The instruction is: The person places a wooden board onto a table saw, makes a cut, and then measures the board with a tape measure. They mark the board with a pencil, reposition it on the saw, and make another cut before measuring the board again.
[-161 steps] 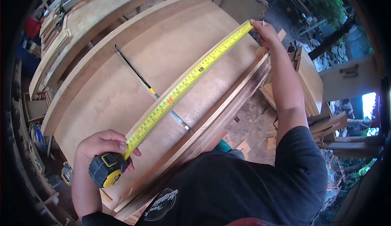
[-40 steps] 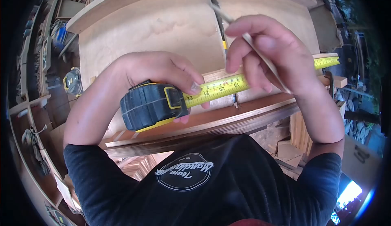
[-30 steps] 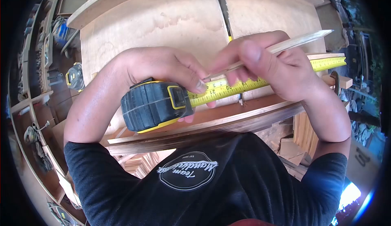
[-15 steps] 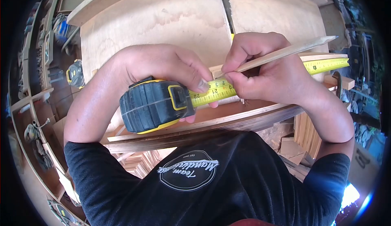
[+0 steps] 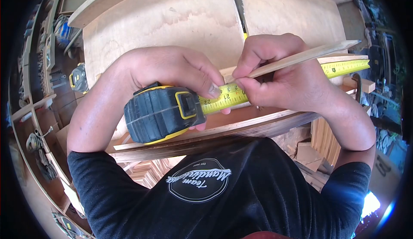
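My left hand [image 5: 172, 69] is closed on the tape measure, its thumb pressing the yellow blade [image 5: 215, 104] close to the case. The bulky black-and-yellow case [image 5: 159, 114] sits beside my wrist. Pinched in my right hand [image 5: 279, 82] is a flat wooden carpenter's pencil [image 5: 301, 59], slanting with its far end up to the right. Its lower end is at the blade's upper edge, partly covered by my fingertips. The blade passes beneath my right hand and shows again on the right. A narrow wooden strip [image 5: 333, 58] lies along the blade.
A wide pale wooden board [image 5: 163, 32] spans the bench, with a dark slot holding a toothed blade [image 5: 238, 2]. A long wooden edge [image 5: 275, 125] runs before my body. Shelves with tools [image 5: 45, 135] stand left; stacked wood pieces [image 5: 325, 142] are below right.
The tape measure case has shifted slightly left, and the pencil's far end slightly right and down. Both hands keep their holds.
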`<action>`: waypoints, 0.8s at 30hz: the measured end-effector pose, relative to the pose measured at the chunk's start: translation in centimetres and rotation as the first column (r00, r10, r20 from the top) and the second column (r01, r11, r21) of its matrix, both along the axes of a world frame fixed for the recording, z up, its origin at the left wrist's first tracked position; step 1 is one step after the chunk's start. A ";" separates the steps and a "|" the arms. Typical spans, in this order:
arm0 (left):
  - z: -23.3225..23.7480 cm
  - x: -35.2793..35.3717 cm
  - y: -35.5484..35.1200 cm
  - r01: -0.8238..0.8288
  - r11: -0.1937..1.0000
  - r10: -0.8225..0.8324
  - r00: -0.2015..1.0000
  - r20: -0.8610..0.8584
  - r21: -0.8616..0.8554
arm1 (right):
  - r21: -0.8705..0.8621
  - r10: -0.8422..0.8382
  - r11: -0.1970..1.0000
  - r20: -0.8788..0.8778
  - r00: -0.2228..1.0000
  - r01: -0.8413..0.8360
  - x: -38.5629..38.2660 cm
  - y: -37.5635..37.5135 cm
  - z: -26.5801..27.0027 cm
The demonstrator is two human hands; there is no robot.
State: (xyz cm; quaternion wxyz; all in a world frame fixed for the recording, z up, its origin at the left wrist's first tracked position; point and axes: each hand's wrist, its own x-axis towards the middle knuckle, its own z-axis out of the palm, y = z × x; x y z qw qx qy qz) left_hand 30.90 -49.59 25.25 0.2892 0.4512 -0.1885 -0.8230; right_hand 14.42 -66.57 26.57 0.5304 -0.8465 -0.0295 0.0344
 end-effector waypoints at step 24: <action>-0.2 0.1 0.0 -0.011 0.999 0.011 1.000 0.003 0.047 | -0.005 -0.017 1.000 0.012 1.000 0.017 0.1 0.1 0.0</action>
